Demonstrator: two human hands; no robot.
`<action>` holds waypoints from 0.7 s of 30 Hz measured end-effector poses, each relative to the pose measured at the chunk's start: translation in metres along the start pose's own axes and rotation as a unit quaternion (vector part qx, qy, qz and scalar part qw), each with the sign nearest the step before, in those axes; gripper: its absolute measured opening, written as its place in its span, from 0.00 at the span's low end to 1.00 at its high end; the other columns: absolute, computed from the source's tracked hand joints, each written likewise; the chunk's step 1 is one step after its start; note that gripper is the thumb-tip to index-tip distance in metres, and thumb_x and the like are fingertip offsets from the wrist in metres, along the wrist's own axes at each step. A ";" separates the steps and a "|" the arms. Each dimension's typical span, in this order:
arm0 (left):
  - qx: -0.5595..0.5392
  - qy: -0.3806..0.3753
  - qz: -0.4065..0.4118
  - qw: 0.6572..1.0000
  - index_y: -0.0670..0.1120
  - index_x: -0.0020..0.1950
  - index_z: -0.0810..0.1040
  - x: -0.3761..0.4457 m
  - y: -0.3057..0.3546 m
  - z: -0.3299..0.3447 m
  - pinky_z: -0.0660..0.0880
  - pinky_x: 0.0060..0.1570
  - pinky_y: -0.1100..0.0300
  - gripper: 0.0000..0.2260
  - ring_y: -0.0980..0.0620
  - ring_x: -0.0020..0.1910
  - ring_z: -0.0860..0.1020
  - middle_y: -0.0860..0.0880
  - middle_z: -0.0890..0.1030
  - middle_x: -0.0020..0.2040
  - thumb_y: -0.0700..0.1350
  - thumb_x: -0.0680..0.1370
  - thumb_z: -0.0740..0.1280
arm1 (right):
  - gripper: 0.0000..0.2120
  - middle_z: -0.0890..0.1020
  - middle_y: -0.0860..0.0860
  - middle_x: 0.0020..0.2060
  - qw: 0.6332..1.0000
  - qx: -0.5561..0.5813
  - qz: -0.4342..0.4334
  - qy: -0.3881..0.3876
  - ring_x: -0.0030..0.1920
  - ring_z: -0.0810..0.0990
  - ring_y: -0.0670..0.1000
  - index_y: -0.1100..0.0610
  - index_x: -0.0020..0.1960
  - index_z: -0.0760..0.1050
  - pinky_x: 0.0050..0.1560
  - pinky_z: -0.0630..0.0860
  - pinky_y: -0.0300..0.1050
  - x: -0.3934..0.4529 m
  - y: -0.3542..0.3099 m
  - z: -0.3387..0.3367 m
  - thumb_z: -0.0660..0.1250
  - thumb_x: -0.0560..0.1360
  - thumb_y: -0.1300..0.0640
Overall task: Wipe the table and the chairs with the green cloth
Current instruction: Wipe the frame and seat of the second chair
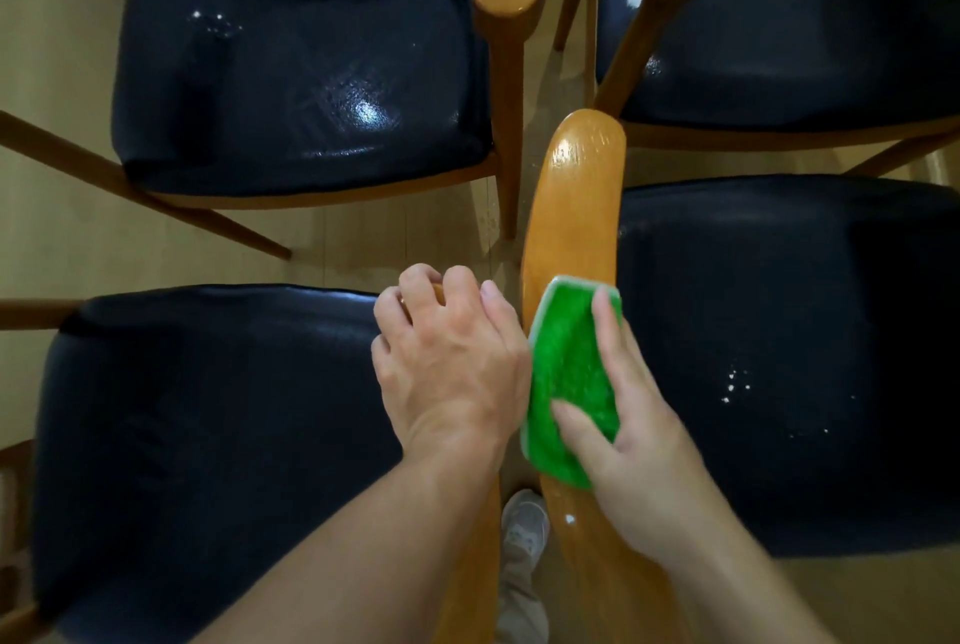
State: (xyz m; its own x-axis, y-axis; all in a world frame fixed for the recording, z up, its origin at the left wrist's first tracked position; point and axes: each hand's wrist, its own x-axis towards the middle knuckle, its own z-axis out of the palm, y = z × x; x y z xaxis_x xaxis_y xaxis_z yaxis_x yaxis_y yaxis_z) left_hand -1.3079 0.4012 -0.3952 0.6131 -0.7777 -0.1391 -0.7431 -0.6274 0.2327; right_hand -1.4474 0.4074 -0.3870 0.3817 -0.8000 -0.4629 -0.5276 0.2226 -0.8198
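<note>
Pressing the green cloth [569,378] flat against a wooden armrest [574,227], the right hand [634,414] has its thumb on the cloth's near part and a finger along its right edge, so the hand is clamped on the cloth. The cloth sits on the armrest of the near right chair [789,362], about halfway along the rail, and the wood beyond it shines wet. The left hand [449,362] lies just beside the cloth, its fingers curled over the wooden arm end of the near left chair [208,435]; it is closed on that wood, holding nothing else. The two hands are close, almost touching at the cloth's left edge.

Four chairs with dark blue padded seats fill the view, two near and two far: the far left chair [296,50] and the far right chair [779,19]. Small white flecks dot several seats. Between the near chairs, a grey shoe [524,529] stands on the pale wooden floor [363,243].
</note>
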 end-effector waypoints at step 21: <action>-0.047 -0.011 -0.011 0.999 0.52 0.51 0.73 0.000 -0.001 0.001 0.69 0.52 0.50 0.18 0.48 0.58 0.69 0.50 0.71 0.57 0.56 0.81 0.46 | 0.23 0.40 0.42 0.78 0.955 -0.267 -0.086 0.100 0.76 0.47 0.62 0.38 0.67 0.70 0.67 0.64 0.60 0.115 -0.054 -0.011 0.66 0.73 0.49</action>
State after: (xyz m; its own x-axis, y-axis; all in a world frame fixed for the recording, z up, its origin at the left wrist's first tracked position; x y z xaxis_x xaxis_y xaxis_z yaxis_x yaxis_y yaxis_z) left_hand -1.3070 0.4015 -0.3961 0.6221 -0.7652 -0.1659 -0.7004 -0.6385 0.3189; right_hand -1.3832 0.2970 -0.3929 0.3731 -0.9016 -0.2189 -0.8018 -0.1946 -0.5651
